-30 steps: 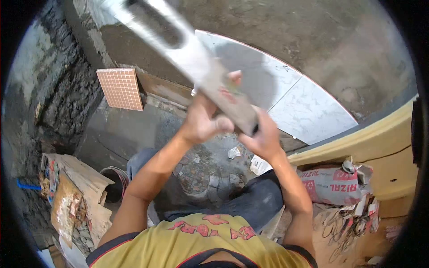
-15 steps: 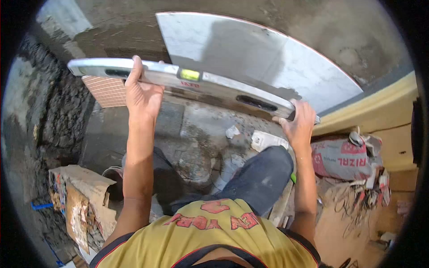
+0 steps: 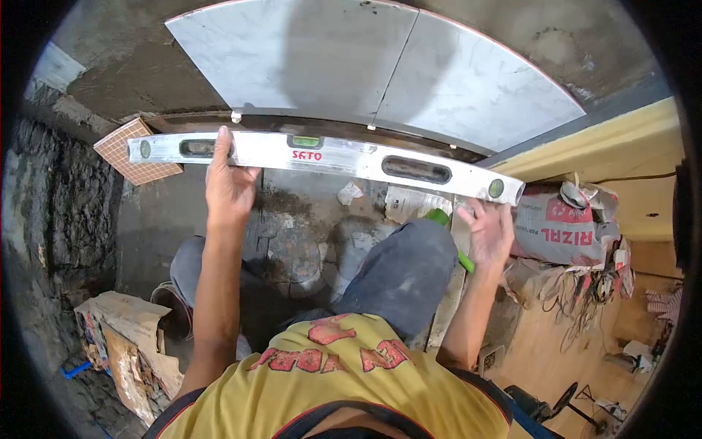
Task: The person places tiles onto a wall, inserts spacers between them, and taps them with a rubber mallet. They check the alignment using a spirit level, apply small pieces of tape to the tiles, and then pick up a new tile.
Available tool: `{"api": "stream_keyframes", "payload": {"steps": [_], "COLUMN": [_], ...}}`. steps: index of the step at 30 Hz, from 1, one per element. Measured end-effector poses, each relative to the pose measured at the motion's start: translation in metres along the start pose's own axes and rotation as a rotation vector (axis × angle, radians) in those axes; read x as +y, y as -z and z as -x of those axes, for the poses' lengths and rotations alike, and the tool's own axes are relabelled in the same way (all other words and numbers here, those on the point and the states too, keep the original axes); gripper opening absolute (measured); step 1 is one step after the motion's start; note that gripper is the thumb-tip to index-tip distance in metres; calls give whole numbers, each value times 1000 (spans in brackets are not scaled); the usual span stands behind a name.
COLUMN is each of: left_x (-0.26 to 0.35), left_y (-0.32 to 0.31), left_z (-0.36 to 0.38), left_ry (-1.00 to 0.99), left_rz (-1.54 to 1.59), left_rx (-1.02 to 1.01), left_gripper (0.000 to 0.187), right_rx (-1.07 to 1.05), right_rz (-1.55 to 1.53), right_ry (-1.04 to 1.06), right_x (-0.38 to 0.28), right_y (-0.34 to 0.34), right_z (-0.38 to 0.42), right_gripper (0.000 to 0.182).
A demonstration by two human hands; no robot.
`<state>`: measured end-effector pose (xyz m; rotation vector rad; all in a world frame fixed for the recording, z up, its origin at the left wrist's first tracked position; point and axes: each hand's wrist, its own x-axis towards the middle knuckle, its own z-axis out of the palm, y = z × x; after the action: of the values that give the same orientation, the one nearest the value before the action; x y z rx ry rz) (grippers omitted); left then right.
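Could dip or slip at the right end of the long, silver metal spirit level (image 3: 270,151), judging by the loose support there; could chip the glossy white marbled tiles (image 3: 227,55) by swinging too close. Grasping the level near its left slot with the left hand (image 3: 231,192), thumb upright across the front; touching the lower edge near the opposite end with the open right hand (image 3: 486,233). Reaching forward with forearms apart, holding the level crosswise near the tiles' lower edges.

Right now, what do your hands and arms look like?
My left hand and right hand have no gloves on, and no watch shows. My short sleeves have dark ends with a thin red line beside the yellow shirt.
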<state>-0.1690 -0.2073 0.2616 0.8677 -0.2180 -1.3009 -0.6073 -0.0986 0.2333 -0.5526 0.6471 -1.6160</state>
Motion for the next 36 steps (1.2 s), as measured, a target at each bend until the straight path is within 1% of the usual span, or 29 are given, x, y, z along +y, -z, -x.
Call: {"api": "stream_keyframes", "payload": {"steps": [1,4,5,6,8,9,12,15,18,21,24,25,28,29,32,34,36], "left_x": [-6,-23,-25,-26,-25,-24,-21,-19,-22,-24,-31,-33,-35,-36,-39,-39,-38], "left_y": [3,20,21,22,26,24,28,35,47,50,56,46,50,50,67,62,54], "left_z": [-2,-16,-18,-22,-39,-47,-72,-87,-101,-102,-103,-93,-95,-95,-100,-99,-94], "left_ry": [12,61,70,96,148,142,130,160,160,82,52,31,28,12,-40,-41,-27], "left_rz": [-23,-7,-85,-127,-211,-260,-190,-135,-133,-267,-259,-257,-272,-272,-361,-422,-381], "left_rx": [-4,-59,-59,-85,-134,-110,-109,-105,-168,-252,-248,-244,-307,-337,-369,-339,-286], "left_gripper": [26,29,29,28,28,30,26,23,23,24,26,31,32,38,46,59,66], "right_rx": [39,342,400,437,467,441,389,373,363,383,438,457,484,449,515,448,385], "right_rz": [33,0,21,44,124,134,112,178,233,182,213,206,204,197,279,244,178], "right_ry": [21,48,65,13,3,3,15,31,49,57,53,69,53,52,38,28,31], "right_x": [13,39,44,46,53,57,63,66,63,63,64,63,63,63,62,62,61], "right_y": [-1,6,5,10,17,21,17,12,3,-9,2,3,4,4,0,2,4], "right_z": [-5,-27,-34,-40,-51,-56,-69,-76,-83,-93,-97,-97,-102,-102,-103,-101,-102], "right_gripper": [49,39,35,36,36,34,31,29,27,26,25,24,25,27,28,29,28]}}
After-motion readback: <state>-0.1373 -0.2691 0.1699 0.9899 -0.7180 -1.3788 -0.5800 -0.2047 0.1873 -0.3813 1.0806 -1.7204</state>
